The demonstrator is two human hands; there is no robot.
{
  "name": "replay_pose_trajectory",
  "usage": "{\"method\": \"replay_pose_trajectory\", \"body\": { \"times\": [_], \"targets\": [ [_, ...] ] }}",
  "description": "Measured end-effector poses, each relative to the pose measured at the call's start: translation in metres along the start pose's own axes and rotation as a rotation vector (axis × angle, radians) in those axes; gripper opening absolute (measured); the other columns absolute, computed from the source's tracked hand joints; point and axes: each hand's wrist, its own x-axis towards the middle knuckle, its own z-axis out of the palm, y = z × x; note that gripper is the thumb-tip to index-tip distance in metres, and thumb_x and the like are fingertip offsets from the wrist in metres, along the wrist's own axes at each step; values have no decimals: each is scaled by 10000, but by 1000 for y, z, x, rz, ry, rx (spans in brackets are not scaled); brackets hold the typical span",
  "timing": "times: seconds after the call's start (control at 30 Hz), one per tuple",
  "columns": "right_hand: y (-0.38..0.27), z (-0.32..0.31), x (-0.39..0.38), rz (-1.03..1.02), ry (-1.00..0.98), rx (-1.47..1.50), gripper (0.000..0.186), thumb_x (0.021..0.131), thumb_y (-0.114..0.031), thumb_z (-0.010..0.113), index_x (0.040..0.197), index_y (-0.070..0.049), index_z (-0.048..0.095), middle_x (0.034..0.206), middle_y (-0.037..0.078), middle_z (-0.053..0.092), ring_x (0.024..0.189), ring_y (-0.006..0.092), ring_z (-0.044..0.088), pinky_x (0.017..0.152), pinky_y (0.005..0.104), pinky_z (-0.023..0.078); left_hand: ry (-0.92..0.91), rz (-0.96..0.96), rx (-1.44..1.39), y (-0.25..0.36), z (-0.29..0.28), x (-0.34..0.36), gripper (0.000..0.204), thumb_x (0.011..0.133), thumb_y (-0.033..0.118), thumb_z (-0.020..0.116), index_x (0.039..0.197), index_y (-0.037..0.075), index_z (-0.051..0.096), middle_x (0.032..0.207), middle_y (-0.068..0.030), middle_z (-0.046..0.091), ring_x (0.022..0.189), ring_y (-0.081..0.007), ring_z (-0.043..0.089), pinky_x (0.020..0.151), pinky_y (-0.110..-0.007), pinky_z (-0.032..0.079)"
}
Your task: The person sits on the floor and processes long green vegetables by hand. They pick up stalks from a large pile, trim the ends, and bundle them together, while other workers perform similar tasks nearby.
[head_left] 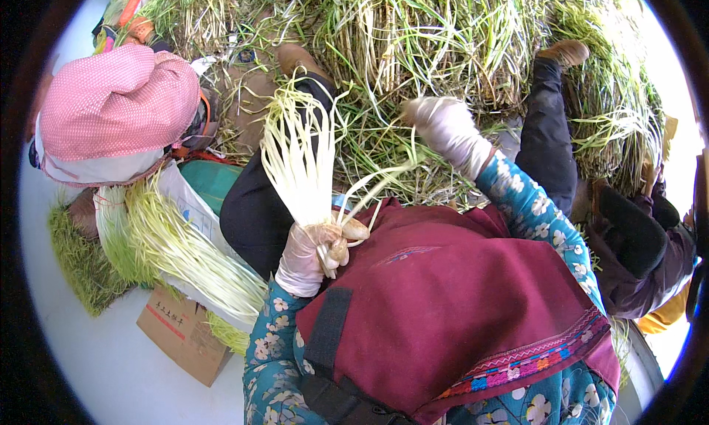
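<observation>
My left hand (301,259), in a thin pale glove, is closed round the base of a bunch of pale green shoots (299,155). Their long leaves fan upward, away from me, while whitish stem ends stick out by my fingers. A few loose strands bend off to the right. Up and to the right, apart from the bunch, my gloved right hand (447,133) is raised with its fingers curled in. Its fingertips are blurred, and a thin strand shows just below them; whether they hold it I cannot make out.
Large heaps of green stalks (443,48) lie ahead, between and beyond my legs. At left sit a person in a pink head covering (118,107), a pile of pale shoots (192,240) and a cardboard box (181,329). Another person (635,248) sits at far right.
</observation>
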Motion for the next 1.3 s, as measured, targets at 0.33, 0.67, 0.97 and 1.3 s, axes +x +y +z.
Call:
{"method": "replay_pose_trajectory", "body": {
  "times": [0.33,0.67,0.97,1.3],
  "targets": [
    [-21,-60,-44,174,-411,435,438,835,-209,746,1242,-80,643,1219,124,649,1055,213,636,880,311,499,-228,289,-341,25,-16,-3,420,883,168,602,1127,-171,562,607,-89,628,423,-114,554,492,-298,532],
    [-122,-52,-61,145,-705,790,287,914,-296,683,1064,-52,706,910,91,711,871,168,656,806,321,500,-454,511,-333,47,-3,-27,396,951,206,582,1268,-9,481,607,40,478,441,-50,403,458,-233,381],
    [-145,-51,-74,175,-495,1038,234,965,-272,620,1017,-60,704,736,-9,631,564,69,527,532,232,440,-180,361,-66,-7,33,-20,550,861,241,701,1327,15,513,1136,-62,631,650,-84,599,541,-217,512],
    [-158,-55,-89,12,-520,605,304,927,-257,595,1153,-68,669,964,157,707,868,259,682,777,369,512,-249,423,-202,-18,30,-23,249,854,183,640,972,-31,596,826,-65,545,805,-201,546,797,-342,510]
  ]
}}
